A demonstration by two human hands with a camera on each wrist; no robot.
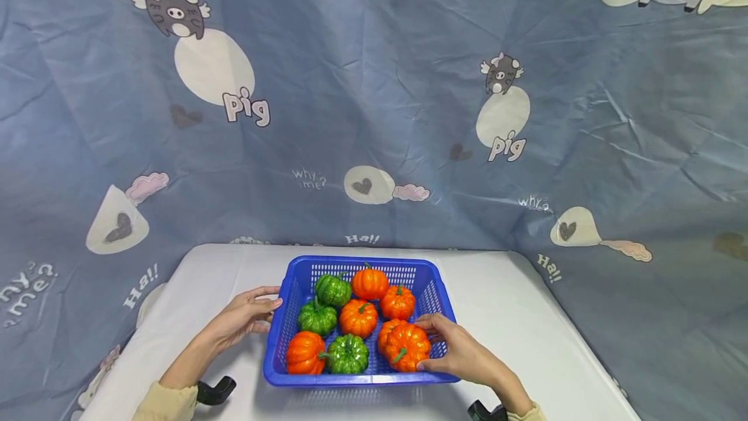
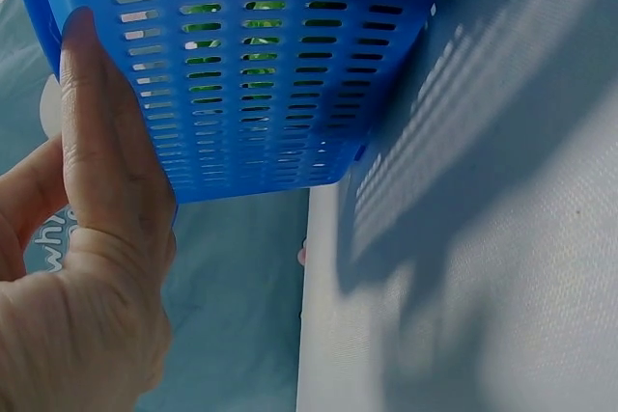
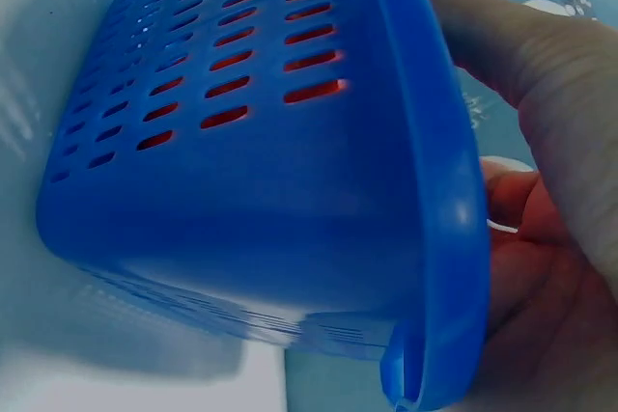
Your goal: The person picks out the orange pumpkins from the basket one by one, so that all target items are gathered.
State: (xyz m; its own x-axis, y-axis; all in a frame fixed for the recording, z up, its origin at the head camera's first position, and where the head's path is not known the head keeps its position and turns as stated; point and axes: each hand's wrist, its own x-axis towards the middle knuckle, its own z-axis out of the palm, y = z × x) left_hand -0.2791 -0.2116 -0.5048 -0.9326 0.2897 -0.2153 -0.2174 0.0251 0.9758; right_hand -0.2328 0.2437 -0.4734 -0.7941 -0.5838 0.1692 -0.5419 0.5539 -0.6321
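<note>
Fingers (image 1: 431, 321) of the right hand (image 1: 460, 351) pinch an orange pumpkin (image 1: 407, 346) inside the near right corner of the blue basket (image 1: 324, 380), thumb on its near side and the others on its far side. Across at the basket's left wall, the left hand (image 1: 242, 317) has its fingers nearly straight, laid against the outside.

From where I stand, the pumpkin overlaps a second orange pumpkin (image 1: 389, 330) just beyond it in the basket; whether it rests or hangs free, I cannot tell. Good handling, I'd judge, means keeping thumb and fingers spread wide around the ribbed sides, since the glossy skin may slip, and leaving the green stem (image 1: 400, 356) alone. The wrist should stay above the basket's right rim so it doesn't push the basket over the white worktop (image 1: 502, 304). Light pressure from the left hand should steady the basket; pressing hard could slide it and roll the green pumpkin (image 1: 347, 354) near the basket's front wall.
</note>
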